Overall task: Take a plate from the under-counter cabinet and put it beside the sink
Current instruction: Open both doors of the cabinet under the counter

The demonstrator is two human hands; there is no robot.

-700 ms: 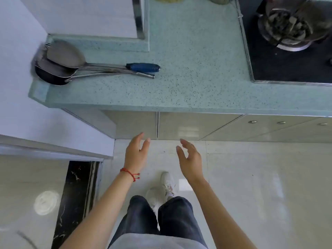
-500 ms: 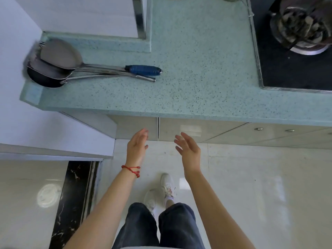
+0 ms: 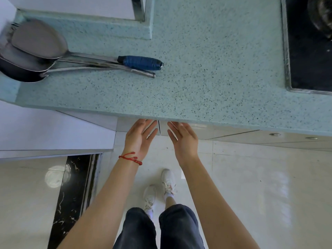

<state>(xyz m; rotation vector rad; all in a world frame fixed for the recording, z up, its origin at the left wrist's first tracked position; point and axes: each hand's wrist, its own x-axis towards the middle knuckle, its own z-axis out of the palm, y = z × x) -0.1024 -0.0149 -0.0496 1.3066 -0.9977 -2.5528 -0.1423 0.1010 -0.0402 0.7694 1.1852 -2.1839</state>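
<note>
Bare left hand point(image 3: 139, 136) and right hand point(image 3: 183, 139) reach cabinet doors point(image 3: 162, 127).

The under-counter cabinet point(image 3: 162, 128) has pale glossy doors, both closed, with a thin vertical seam between them. The seam runs just between the left hand point(image 3: 139, 136) and the right hand point(image 3: 183, 139). No plate is visible.

Left hand point(image 3: 139, 136) and right hand point(image 3: 183, 138), both empty with fingers spread, reach the cabinet doors point(image 3: 179, 129) under the speckled countertop point(image 3: 206, 69). Two ladles point(image 3: 53, 58) lie on the countertop.
</note>
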